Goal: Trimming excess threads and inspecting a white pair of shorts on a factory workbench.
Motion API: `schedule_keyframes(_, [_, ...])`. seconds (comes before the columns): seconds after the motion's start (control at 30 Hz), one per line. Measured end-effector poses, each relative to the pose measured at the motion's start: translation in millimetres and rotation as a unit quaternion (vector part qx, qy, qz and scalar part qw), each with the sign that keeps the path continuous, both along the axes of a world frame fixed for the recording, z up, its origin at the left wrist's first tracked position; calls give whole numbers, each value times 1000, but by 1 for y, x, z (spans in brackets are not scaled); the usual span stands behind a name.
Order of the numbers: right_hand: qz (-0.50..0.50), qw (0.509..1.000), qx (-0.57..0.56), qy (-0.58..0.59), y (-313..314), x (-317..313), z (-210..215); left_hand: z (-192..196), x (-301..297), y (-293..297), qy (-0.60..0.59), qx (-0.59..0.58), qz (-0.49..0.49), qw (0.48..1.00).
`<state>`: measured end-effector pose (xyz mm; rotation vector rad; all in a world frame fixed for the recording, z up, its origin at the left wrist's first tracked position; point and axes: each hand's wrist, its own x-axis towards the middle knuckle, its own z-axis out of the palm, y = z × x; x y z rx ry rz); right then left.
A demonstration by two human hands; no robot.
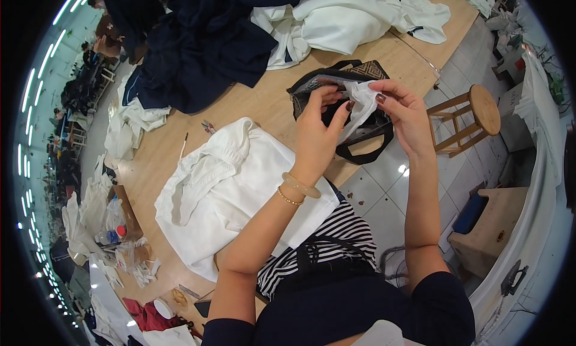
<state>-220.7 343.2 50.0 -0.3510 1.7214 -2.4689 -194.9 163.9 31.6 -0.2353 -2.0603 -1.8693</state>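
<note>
- I see the right hand (410,115) pinching a thin, crumpled white sheet (362,100) at the mouth of a black-and-tan patterned bag (370,72).
- The left hand (318,131) curls beside it; I cannot tell whether it grips.
- Greyish lining (316,82) shows inside.

**White piece held crumpled above an open black bag**

1 thin white piece (363,103) is pinched near its upper right end by the fingertips of the right hand (401,112). It is crumpled and softly folded, with its lower part hung down over the bag's mouth. Its left edge is overlapped by the thumb of the left hand (321,121); whether it is gripped there cannot be told. The black bag (368,71) is set at the table's (240,103) edge, its mouth opened upward. A geometric tan-and-dark pattern is carried on its far wall, and 2 black handles are seen.
</note>
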Motion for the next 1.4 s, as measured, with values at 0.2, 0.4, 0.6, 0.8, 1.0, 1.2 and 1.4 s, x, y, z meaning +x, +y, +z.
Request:
schedule_keyframes(0.2, [-21,999,30,25,-2,-1,-12,6,5,11,-112,45,24,992])
schedule_keyframes(0.4, [-44,997,42,43,-5,4,-12,-4,-3,12,-162,62,-16,985])
schedule_keyframes(0.6, [-88,990,62,89,-11,3,-12,4,6,-6,-159,162,-28,974])
schedule_keyframes(0.8, [-87,959,215,165,-21,8,-14,2,15,-40,-150,124,2,981])
schedule_keyframes(1.0, [-64,922,313,220,-32,17,-11,2,17,-27,-192,191,-59,961])
schedule_keyframes(1.2, [-74,957,230,159,-29,12,-25,-6,16,-28,-205,190,-89,956])
schedule_keyframes(1.4, [-142,930,299,160,-20,9,-29,-2,22,-56,-127,322,-94,933])
